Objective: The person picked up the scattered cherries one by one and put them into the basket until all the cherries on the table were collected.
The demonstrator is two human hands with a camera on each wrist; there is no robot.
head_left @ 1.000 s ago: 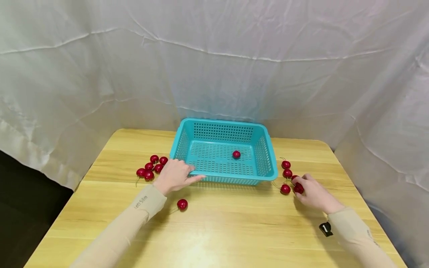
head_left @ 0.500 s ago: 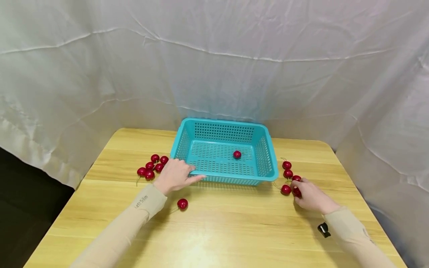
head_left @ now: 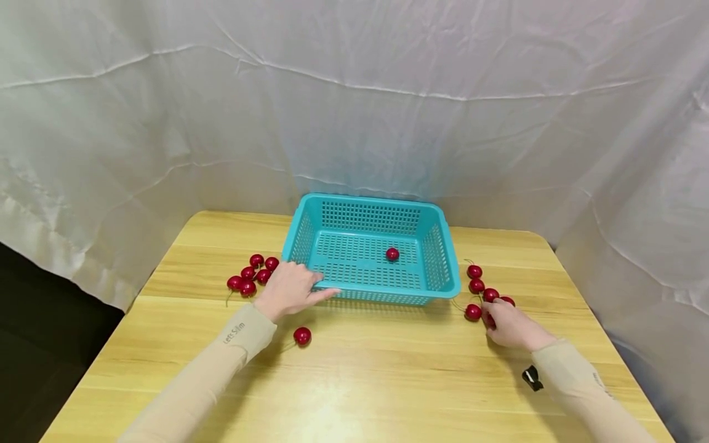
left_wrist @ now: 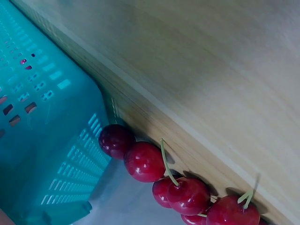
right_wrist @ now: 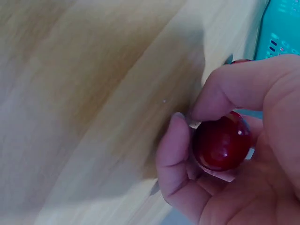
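My left hand grips the front left corner of the turquoise plastic basket, thumb stretched along the front rim. One red cherry lies inside the basket. At the right, my right hand is low over the table, and the right wrist view shows a glossy cherry held within its curled fingers and thumb. Several more cherries lie around those fingertips. Left of the basket sits a cluster of stemmed cherries; the left wrist view shows these cherries beside the basket wall.
A single cherry with its stem lies in front of the left hand. By the right sleeve is a small black object. The wooden table ends at the back against a pale hanging cloth.
My right hand has shifted slightly left, and a cherry shows just behind its knuckles. The left hand and the basket have stayed put.
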